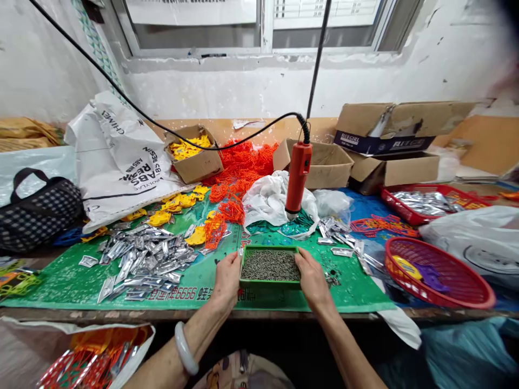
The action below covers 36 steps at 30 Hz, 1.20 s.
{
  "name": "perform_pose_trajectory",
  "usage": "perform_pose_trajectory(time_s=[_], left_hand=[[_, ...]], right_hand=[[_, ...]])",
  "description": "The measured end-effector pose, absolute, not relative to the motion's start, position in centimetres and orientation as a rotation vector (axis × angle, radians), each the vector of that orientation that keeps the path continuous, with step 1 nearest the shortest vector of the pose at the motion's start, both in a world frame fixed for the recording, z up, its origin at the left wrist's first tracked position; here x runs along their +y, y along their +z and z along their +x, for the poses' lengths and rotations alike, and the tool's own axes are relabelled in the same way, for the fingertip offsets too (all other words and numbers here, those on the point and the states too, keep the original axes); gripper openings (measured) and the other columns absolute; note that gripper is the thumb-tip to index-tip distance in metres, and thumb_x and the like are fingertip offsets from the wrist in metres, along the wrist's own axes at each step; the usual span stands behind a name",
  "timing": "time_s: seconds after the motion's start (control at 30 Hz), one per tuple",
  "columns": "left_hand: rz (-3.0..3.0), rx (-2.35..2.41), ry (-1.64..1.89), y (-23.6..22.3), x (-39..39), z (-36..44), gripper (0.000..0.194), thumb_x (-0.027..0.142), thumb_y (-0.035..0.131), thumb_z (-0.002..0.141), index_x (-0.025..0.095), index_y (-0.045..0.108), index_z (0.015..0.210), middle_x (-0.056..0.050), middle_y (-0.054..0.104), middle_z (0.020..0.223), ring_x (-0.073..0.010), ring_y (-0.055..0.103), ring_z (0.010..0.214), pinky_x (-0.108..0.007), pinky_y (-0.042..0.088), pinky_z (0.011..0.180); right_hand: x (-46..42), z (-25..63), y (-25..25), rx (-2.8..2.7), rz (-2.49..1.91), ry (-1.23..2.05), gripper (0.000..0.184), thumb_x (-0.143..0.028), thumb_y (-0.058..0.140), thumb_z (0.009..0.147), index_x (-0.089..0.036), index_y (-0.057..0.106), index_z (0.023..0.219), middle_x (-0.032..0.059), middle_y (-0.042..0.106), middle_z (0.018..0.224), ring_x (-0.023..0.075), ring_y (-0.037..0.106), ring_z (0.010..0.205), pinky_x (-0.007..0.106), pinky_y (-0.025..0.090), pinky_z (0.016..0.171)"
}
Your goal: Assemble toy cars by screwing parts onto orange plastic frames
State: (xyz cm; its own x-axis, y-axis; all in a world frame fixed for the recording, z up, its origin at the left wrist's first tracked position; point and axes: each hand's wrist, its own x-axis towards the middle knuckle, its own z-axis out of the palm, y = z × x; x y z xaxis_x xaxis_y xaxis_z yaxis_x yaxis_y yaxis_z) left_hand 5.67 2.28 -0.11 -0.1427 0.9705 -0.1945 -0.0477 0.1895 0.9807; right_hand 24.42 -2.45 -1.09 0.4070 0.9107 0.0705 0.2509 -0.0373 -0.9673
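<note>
A green rectangular tray (269, 283) full of small grey metal pieces, which look like screws (270, 265), is held level at the front of the bench. My left hand (225, 278) grips its left end, and my right hand (312, 274) closes round its right end. Behind the tray hangs a red electric screwdriver (298, 178), tip down over a white plastic bag (267, 202). To the left of my left hand lies a heap of shiny metal plates (148, 256). More metal plates (343, 251) lie beyond my right hand.
Orange netting (247, 162) and yellow plastic parts (174, 204) lie toward the back. Cardboard boxes (198, 162) line the wall. A red basket (458, 294) stands at the right, a checked bag (40, 210) at the left. A black cable (162, 127) crosses above the bench.
</note>
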Motion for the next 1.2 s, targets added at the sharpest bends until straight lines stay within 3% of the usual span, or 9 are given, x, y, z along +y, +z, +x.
perform_pose_trajectory(time_s=[0.13,0.4,0.5,0.7,0.8,0.97,1.2], left_hand=[[0.98,1.379,1.197,0.3,1.7,5.2,0.038,0.046,0.07,0.066,0.014,0.076,0.086,-0.002,0.07,0.065,-0.0215,0.063,0.067,-0.027,0.047,0.059],[1.023,1.351,1.17,0.2,3.1,5.1,0.041,0.051,0.068,0.066,0.014,0.075,0.082,-0.003,0.069,0.063,-0.0212,0.062,0.063,-0.029,0.047,0.059],[1.07,1.365,1.148,-0.5,3.7,5.1,0.04,0.05,0.065,0.067,0.014,0.075,0.08,-0.003,0.067,0.06,-0.0209,0.06,0.059,-0.029,0.045,0.056],[1.219,1.445,1.167,-1.8,6.5,5.6,0.031,0.045,0.061,0.07,0.016,0.072,0.071,0.0,0.063,0.059,-0.019,0.055,0.06,-0.026,0.038,0.055],[1.297,1.52,1.215,-1.8,8.2,5.6,0.027,0.042,0.059,0.072,0.018,0.068,0.063,0.002,0.056,0.055,-0.0176,0.049,0.06,-0.025,0.034,0.055],[1.381,1.591,1.25,-1.6,8.6,4.7,0.027,0.038,0.054,0.078,0.019,0.063,0.062,0.004,0.046,0.052,-0.0156,0.04,0.056,-0.026,0.028,0.055],[1.394,1.584,1.232,-1.3,5.8,3.3,0.03,0.041,0.053,0.08,0.018,0.072,0.081,0.0,0.066,0.072,-0.0195,0.055,0.069,-0.027,0.041,0.067]], right_hand=[[-2.6,23.9,-0.7,-0.983,-1.588,0.84,0.059,-0.052,0.046,0.088,-0.015,0.063,0.131,0.0141,0.064,0.133,0.0311,0.052,0.131,0.046,0.037,0.112],[-1.9,24.0,-1.7,-1.08,-1.626,0.887,0.062,-0.05,0.041,0.088,-0.011,0.058,0.133,0.0174,0.061,0.136,0.0302,0.053,0.128,0.044,0.038,0.108],[-1.5,24.9,-2.4,-1.187,-1.652,0.915,0.057,-0.048,0.043,0.086,-0.011,0.062,0.124,0.017,0.067,0.125,0.0312,0.058,0.118,0.045,0.042,0.101],[0.7,26.8,-2.8,-1.362,-1.648,0.96,0.036,-0.044,0.043,0.087,-0.018,0.065,0.097,0.0035,0.069,0.086,0.0226,0.062,0.084,0.034,0.048,0.076],[1.4,27.2,-3.3,-1.352,-1.741,0.903,0.032,-0.041,0.038,0.089,-0.019,0.061,0.094,0.0016,0.064,0.077,0.0215,0.06,0.076,0.032,0.046,0.068],[1.6,27.0,-3.7,-1.329,-1.885,0.775,0.032,-0.042,0.034,0.093,-0.019,0.054,0.101,0.0027,0.063,0.073,0.0234,0.062,0.074,0.033,0.044,0.067],[1.2,26.3,-3.1,-1.425,-2.04,0.675,0.025,-0.035,0.035,0.094,-0.02,0.055,0.095,0.0007,0.062,0.061,0.0212,0.062,0.061,0.03,0.038,0.057]])
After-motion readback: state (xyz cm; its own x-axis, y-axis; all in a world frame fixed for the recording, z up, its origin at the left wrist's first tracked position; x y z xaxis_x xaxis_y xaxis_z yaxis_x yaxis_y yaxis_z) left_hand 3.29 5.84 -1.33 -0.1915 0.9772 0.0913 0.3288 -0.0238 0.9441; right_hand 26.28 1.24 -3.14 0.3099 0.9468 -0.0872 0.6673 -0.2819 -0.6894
